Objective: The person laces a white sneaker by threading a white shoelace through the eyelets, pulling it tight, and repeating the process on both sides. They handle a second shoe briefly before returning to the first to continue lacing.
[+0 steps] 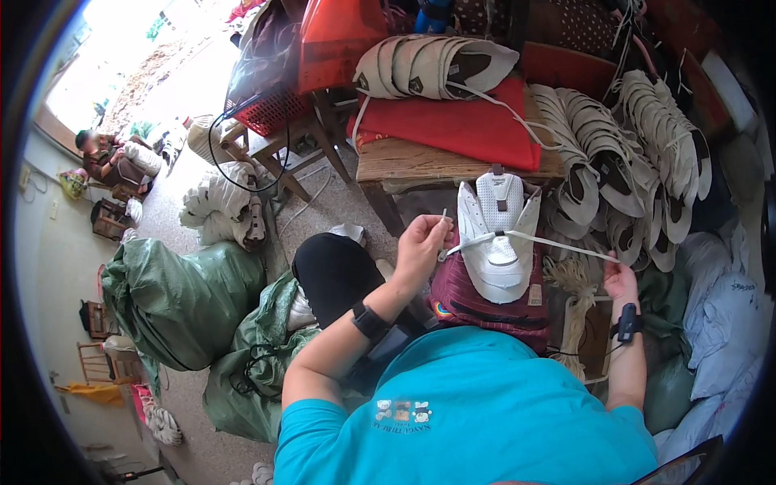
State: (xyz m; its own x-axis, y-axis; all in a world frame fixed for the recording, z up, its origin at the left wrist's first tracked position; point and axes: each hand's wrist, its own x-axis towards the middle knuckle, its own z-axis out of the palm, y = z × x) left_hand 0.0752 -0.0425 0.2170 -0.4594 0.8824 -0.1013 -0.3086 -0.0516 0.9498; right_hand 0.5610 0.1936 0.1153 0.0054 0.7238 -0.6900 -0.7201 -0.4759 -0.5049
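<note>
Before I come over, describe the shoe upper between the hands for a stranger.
Find the wooden table topped with red cloth. Nearer the person, on maroon striped fabric, rests a white shoe upper. Unlike the stacked uppers beside the table, it's single, its lace running from left hand to right hand.

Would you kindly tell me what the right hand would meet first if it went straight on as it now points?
The right hand would probably first meet the bunch of nested off-white shoe uppers with dark linings beside the brown wooden table, though depth is unclear.
</note>
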